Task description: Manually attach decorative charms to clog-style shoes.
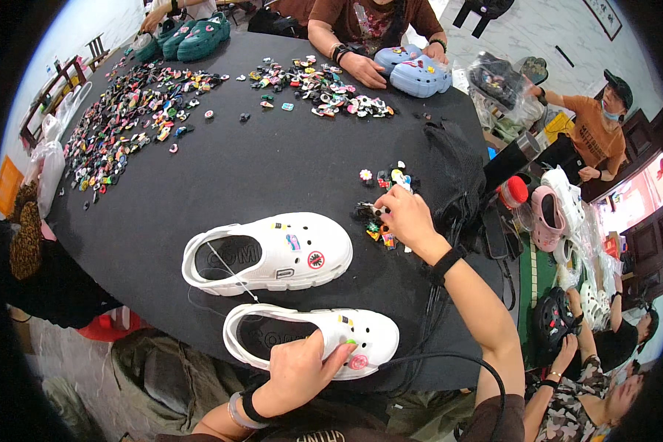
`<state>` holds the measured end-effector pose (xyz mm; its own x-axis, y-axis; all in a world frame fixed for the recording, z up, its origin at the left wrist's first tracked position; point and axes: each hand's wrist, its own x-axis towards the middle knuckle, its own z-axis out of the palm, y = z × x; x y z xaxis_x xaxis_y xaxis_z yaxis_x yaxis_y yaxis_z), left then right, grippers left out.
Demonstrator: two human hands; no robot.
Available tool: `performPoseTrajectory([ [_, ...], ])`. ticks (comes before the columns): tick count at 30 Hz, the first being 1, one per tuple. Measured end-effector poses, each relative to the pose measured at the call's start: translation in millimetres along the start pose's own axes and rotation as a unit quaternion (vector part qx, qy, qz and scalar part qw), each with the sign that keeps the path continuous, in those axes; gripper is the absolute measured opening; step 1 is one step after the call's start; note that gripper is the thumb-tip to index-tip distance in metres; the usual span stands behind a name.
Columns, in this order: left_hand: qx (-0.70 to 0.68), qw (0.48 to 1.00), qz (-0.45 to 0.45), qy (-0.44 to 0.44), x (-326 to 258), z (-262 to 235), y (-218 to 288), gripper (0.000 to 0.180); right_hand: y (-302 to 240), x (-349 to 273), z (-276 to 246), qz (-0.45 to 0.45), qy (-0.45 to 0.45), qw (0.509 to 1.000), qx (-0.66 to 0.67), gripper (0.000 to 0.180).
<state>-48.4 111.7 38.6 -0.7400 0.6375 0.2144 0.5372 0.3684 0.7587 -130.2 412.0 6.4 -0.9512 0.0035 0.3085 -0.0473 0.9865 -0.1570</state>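
Note:
Two white clogs lie side by side on the black table, toes to the right. My left hand (pixel 295 374) grips the near clog (pixel 381 335), its thumb on the upper beside a small green charm (pixel 351 342) and a round pink charm (pixel 358 362). On the far clog (pixel 324 234) sit several charms, including a round red-and-black one (pixel 316 259); a thin clear cord runs from it toward the near clog. Beyond its toe, my right hand (pixel 409 217) reaches into a small pile of shoe charms (pixel 381 234), fingertips pinched together. What they pinch is mostly hidden.
A large heap of charms (pixel 125 125) spreads over the table's far left, with another heap (pixel 324 88) at the back. Across the table, a person holds blue clogs (pixel 420 77). Right of my right hand lie a black mesh bag (pixel 453 177) and a black cable (pixel 449 356).

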Motion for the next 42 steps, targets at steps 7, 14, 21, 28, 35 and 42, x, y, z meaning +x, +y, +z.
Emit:
performPoseTrajectory([
  [7,0.005,1.000,-0.008,0.000,-6,1,-3,0.033,-30,-24,-49,0.167,0.028,0.952,0.256,0.014],
  [14,-0.016,0.999,-0.036,-0.015,3,-4,7,0.028,-76,-100,-98,0.130,0.061,0.939,0.312,0.011],
  [21,-0.169,0.970,-0.128,-0.118,6,-14,1,0.028,-112,-141,-89,0.087,0.067,0.926,0.361,0.013],
  [28,-0.290,0.922,-0.177,-0.186,9,-22,6,0.027,-134,-143,-68,-0.012,0.132,0.970,0.203,0.016],
  [35,-0.275,0.930,-0.173,-0.169,5,-20,0,0.029,-147,-156,-78,-0.071,0.112,0.985,0.113,0.015],
  [42,-0.210,0.949,-0.167,-0.164,9,-19,4,0.033,-140,-155,-70,-0.062,0.114,0.971,0.201,0.014],
])
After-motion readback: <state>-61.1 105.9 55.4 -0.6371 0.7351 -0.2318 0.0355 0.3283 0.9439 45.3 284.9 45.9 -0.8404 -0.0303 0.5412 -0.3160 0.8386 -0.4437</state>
